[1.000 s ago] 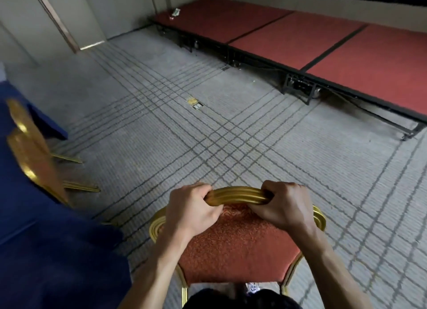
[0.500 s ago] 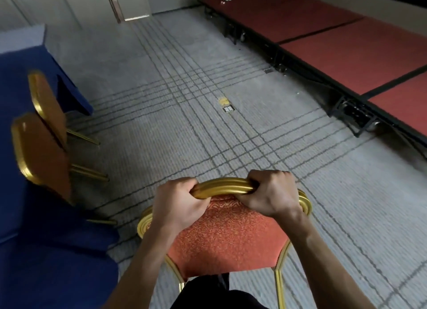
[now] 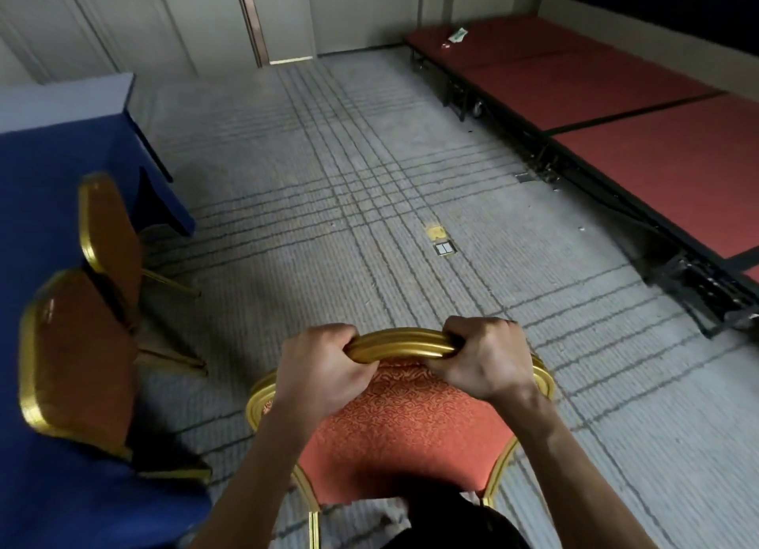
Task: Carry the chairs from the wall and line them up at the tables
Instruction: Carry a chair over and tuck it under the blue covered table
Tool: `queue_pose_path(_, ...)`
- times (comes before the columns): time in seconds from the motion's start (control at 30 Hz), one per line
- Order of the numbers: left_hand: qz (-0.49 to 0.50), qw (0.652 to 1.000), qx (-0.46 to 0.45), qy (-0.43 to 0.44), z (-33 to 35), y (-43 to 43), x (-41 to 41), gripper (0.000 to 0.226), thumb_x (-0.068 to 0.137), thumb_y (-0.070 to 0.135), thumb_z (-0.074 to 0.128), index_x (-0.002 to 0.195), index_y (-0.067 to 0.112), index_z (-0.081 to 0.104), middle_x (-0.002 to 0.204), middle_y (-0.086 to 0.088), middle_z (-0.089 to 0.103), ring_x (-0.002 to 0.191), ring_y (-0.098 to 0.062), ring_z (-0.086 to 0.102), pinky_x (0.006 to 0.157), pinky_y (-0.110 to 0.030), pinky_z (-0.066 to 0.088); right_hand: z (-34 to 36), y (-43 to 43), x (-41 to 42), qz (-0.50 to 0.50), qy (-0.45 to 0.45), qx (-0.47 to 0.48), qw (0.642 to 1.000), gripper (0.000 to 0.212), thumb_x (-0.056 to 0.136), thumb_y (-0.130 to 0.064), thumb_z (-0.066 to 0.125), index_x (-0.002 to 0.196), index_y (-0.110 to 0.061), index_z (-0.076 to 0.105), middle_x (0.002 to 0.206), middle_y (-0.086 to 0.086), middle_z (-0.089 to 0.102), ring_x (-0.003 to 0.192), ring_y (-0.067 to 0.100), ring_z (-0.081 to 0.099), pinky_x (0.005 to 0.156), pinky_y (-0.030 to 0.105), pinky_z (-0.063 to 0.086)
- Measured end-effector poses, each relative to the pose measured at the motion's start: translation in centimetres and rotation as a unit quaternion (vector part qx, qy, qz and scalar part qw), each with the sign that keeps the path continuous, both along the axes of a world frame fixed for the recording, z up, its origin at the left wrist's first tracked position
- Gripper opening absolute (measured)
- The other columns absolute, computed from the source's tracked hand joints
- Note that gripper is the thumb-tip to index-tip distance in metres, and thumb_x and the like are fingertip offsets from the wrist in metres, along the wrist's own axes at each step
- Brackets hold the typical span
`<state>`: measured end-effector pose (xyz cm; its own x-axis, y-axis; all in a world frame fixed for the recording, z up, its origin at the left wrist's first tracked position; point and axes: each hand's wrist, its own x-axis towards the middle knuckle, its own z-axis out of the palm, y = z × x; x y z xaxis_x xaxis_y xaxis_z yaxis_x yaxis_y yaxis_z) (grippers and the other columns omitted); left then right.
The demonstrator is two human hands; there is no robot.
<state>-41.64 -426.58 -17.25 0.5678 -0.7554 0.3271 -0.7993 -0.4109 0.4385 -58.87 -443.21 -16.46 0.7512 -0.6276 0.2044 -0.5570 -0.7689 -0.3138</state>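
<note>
Gripping the chair (image 3: 406, 425) by its gold top rail (image 3: 400, 345), just in front of the body. Legs are mostly hidden, so I can't tell if it's clearing the carpet (image 3: 328, 220). Left hand (image 3: 324, 368) and right hand (image 3: 484, 359) are both curling tight round the rail. Over the last second the view has been swinging left. The near placed chair (image 3: 78, 355), far placed chair (image 3: 111, 236) and blue surface (image 3: 49, 146) are now showing fully, with the red stage (image 3: 657, 138) sliding right. Likely lining up for the next slot in the row.
</note>
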Motion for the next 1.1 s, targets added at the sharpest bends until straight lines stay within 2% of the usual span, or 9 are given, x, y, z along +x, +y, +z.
queue_pose_path(0.17, 0.058, 0.998, 0.007, -0.018, -0.6, -6.4, 10.1, 0.054, 0.068, 0.041, 0.08, 0.052, 0.02, 0.033, 0.046, 0.006, 0.041, 0.045, -0.011, 0.044, 0.052, -0.025, 0.031, -1.0, -7.4, 11.7, 0.033, 0.0, 0.0, 0.999, 0.043, 0.074, -0.064, 0.066, 0.066, -0.024, 0.054, 0.063, -0.009, 0.064, 0.064, 0.016, 0.063, 0.065, 0.028, 0.048)
queue_pose_path(0.33, 0.117, 0.992, 0.044, 0.007, -0.2, -10.8, 17.2, 0.04, 0.07, 0.044, 0.074, 0.051, 0.024, 0.044, 0.048, 0.011, 0.041, 0.053, -0.017, 0.054, 0.054, -0.027, 0.036, -2.0, -13.8, 21.1, 0.1, -0.054, -0.007, 0.994, 0.046, 0.066, -0.073, 0.051, 0.058, -0.028, 0.045, 0.053, -0.008, 0.056, 0.055, 0.018, 0.061, 0.058, 0.025, 0.041)
queue_pose_path(0.4, 0.144, 0.989, 0.018, -0.004, 0.6, -12.6, 21.0, 0.035, 0.067, 0.048, 0.067, 0.05, 0.029, 0.042, 0.048, 0.012, 0.043, 0.053, -0.017, 0.056, 0.054, -0.026, 0.033, -1.8, -16.1, 26.8, 0.124, -0.084, -0.025, 0.988, 0.048, 0.065, -0.075, 0.052, 0.056, -0.03, 0.041, 0.053, -0.006, 0.059, 0.055, 0.02, 0.063, 0.057, 0.024, 0.037)
queue_pose_path(0.5, 0.176, 0.984, 0.029, -0.012, 1.7, -14.0, 26.0, 0.032, 0.068, 0.051, 0.06, 0.056, 0.022, 0.054, 0.054, 0.006, 0.056, 0.055, -0.02, 0.058, 0.054, -0.03, 0.042, -0.7, -18.7, 33.1, 0.163, -0.114, -0.035, 0.979, 0.05, 0.065, -0.077, 0.054, 0.055, -0.029, 0.041, 0.05, -0.006, 0.058, 0.051, 0.021, 0.062, 0.055, 0.026, 0.041)
queue_pose_path(0.57, 0.186, 0.982, 0.022, -0.015, 2.6, -15.2, 29.3, 0.032, 0.071, 0.049, 0.061, 0.057, 0.022, 0.053, 0.054, 0.007, 0.055, 0.054, -0.017, 0.057, 0.055, -0.031, 0.045, 0.1, -20.2, 37.1, 0.174, -0.128, -0.058, 0.975, 0.053, 0.065, -0.076, 0.056, 0.055, -0.024, 0.047, 0.047, -0.006, 0.055, 0.047, 0.022, 0.06, 0.053, 0.027, 0.043)
queue_pose_path(0.67, 0.2, 0.98, 0.018, -0.004, 3.1, -17.1, 35.0, 0.03, 0.072, 0.042, 0.068, 0.055, 0.025, 0.05, 0.051, 0.011, 0.052, 0.049, -0.011, 0.052, 0.052, -0.028, 0.04, 0.8, -22.7, 43.6, 0.196, -0.12, -0.05, 0.972, 0.052, 0.065, -0.073, 0.059, 0.057, -0.022, 0.054, 0.046, -0.009, 0.052, 0.047, 0.019, 0.057, 0.054, 0.027, 0.042)
queue_pose_path(0.87, 0.239, 0.971, -0.003, -0.005, 1.0, -19.2, 47.6, 0.025, 0.068, 0.034, 0.069, 0.055, 0.025, 0.049, 0.05, 0.015, 0.046, 0.045, -0.007, 0.045, 0.048, -0.02, 0.029, -0.6, -25.6, 58.3, 0.242, -0.118, -0.049, 0.962, 0.047, 0.062, -0.067, 0.06, 0.055, -0.021, 0.053, 0.045, -0.008, 0.05, 0.044, 0.014, 0.054, 0.053, 0.023, 0.032)
queue_pose_path(0.97, 0.247, 0.969, -0.006, -0.014, 0.9, -20.7, 54.1, 0.034, 0.068, 0.034, 0.069, 0.052, 0.033, 0.039, 0.049, 0.019, 0.04, 0.043, -0.003, 0.04, 0.049, -0.017, 0.024, -0.6, -27.2, 65.4, 0.248, -0.116, -0.038, 0.961, 0.05, 0.062, -0.07, 0.06, 0.057, -0.021, 0.055, 0.046, -0.009, 0.052, 0.047, 0.013, 0.055, 0.053, 0.025, 0.04)
queue_pose_path(1.1, 0.258, 0.966, -0.003, 0.0, 2.0, -22.3, 62.4, 0.027, 0.066, 0.039, 0.065, 0.052, 0.029, 0.044, 0.049, 0.016, 0.044, 0.046, -0.007, 0.045, 0.05, -0.024, 0.031, 0.5, -28.7, 73.6, 0.251, -0.136, -0.028, 0.958, 0.051, 0.061, -0.072, 0.06, 0.057, -0.021, 0.058, 0.046, -0.009, 0.053, 0.045, 0.011, 0.055, 0.051, 0.027, 0.048)
